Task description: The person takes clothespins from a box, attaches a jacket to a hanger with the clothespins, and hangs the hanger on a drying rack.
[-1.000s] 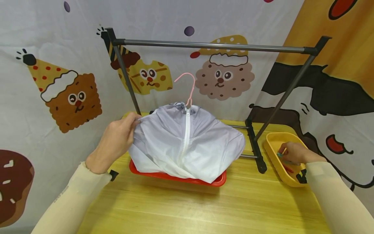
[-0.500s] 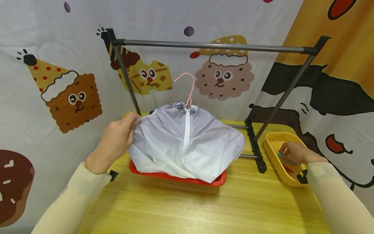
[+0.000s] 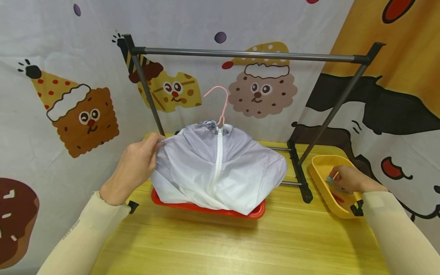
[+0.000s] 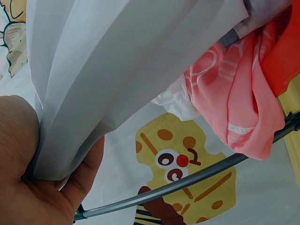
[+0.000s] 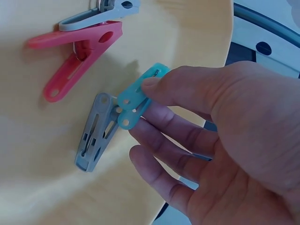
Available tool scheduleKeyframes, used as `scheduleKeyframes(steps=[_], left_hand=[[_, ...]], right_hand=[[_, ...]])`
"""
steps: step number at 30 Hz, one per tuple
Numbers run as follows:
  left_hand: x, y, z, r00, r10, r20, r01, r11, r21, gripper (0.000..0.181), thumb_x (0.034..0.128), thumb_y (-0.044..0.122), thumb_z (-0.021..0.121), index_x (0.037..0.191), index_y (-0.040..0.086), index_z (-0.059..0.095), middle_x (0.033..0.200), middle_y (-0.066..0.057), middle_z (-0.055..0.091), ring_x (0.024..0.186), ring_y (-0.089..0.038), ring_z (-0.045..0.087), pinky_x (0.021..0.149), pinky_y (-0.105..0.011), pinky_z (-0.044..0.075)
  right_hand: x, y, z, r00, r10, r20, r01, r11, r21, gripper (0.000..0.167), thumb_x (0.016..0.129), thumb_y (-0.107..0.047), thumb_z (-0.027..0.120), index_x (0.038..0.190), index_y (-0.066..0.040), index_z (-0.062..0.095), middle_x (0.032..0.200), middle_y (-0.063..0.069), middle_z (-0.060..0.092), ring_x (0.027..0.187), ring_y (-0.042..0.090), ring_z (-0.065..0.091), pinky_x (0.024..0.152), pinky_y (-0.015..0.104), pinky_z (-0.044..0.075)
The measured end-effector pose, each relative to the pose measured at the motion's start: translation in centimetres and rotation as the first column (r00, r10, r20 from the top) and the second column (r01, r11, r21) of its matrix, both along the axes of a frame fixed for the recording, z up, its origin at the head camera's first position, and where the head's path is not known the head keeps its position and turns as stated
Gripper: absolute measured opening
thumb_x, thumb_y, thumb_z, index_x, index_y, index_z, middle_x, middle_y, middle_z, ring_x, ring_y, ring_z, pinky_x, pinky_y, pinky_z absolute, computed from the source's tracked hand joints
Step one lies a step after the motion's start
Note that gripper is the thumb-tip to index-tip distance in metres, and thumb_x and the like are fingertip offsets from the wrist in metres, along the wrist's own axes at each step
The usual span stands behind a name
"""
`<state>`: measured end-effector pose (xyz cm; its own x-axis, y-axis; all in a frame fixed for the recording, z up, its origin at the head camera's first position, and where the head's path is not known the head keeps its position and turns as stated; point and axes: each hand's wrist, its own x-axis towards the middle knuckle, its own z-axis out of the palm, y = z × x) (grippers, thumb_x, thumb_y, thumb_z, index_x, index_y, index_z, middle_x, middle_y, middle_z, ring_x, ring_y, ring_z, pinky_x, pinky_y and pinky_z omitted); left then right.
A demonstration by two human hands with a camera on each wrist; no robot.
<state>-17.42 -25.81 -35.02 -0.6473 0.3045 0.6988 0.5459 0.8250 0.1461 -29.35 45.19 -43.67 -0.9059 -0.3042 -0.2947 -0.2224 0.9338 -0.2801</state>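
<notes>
A grey-to-white zip jacket lies over a red tray, with a pink hanger hook standing up from its collar. My left hand pinches the jacket's left edge; in the left wrist view thumb and fingers hold the pale cloth. Over the yellow basket, my right hand pinches a teal clip between thumb and forefinger, the other fingers loosely bent. Touching or close beside that clip is a grey clip. A red clip lies farther off in the basket.
A dark metal rack stands behind and around the jacket, its right foot between tray and basket. Pink cloth shows beneath the jacket in the left wrist view. Another grey clip lies by the red one. A printed curtain hangs behind.
The head view has shifted very slightly. The right hand has stayed over the basket with the teal clip, moving barely; the left hand still grips the jacket.
</notes>
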Motion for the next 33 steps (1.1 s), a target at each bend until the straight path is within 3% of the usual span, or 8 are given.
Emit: scheduleKeyframes(steps=[6, 16, 23, 33], left_hand=[[0.0, 0.1, 0.0, 1.000, -0.005, -0.003, 0.005, 1.000, 0.008, 0.013, 0.1084, -0.008, 0.073, 0.120, -0.002, 0.070, 0.087, -0.019, 0.076, 0.061, -0.029, 0.071, 0.061, -0.046, 0.064], [0.0, 0.2, -0.1, 1.000, -0.004, -0.005, 0.004, 1.000, 0.003, 0.014, 0.1078, -0.008, 0.074, 0.120, -0.002, 0.070, 0.087, -0.019, 0.076, 0.061, -0.029, 0.071, 0.061, -0.046, 0.065], [-0.1, 0.3, -0.1, 1.000, -0.008, -0.008, 0.008, 1.000, 0.006, 0.013, 0.1081, -0.008, 0.073, 0.119, -0.002, 0.070, 0.087, -0.019, 0.076, 0.060, -0.028, 0.070, 0.059, -0.045, 0.063], [-0.1, 0.4, -0.1, 1.000, -0.007, 0.001, 0.007, 1.000, 0.010, 0.013, 0.1083, -0.008, 0.073, 0.120, -0.002, 0.069, 0.088, -0.019, 0.077, 0.061, -0.029, 0.071, 0.060, -0.046, 0.064]], right_hand=[[0.5, -0.1, 0.2, 0.999, -0.015, -0.039, 0.014, 0.999, -0.032, 0.021, 0.103, 0.001, 0.072, 0.122, 0.010, 0.072, 0.092, 0.013, 0.071, 0.072, 0.021, 0.063, 0.062, 0.032, 0.054], [0.9, 0.0, 1.0, 0.993, -0.034, -0.116, 0.032, 0.999, -0.022, 0.023, 0.104, -0.007, 0.077, 0.122, 0.005, 0.074, 0.105, 0.019, 0.078, 0.086, 0.027, 0.070, 0.073, 0.042, 0.061], [1.9, -0.5, 2.2, 0.976, -0.034, -0.216, 0.030, 0.999, -0.020, 0.023, 0.103, -0.005, 0.078, 0.122, 0.006, 0.074, 0.103, 0.021, 0.079, 0.090, 0.035, 0.074, 0.078, 0.052, 0.063], [2.5, -2.1, 3.5, 0.945, -0.002, -0.328, -0.012, 0.999, -0.039, 0.024, 0.104, -0.005, 0.076, 0.125, 0.007, 0.075, 0.107, 0.021, 0.079, 0.091, 0.032, 0.075, 0.076, 0.048, 0.062]])
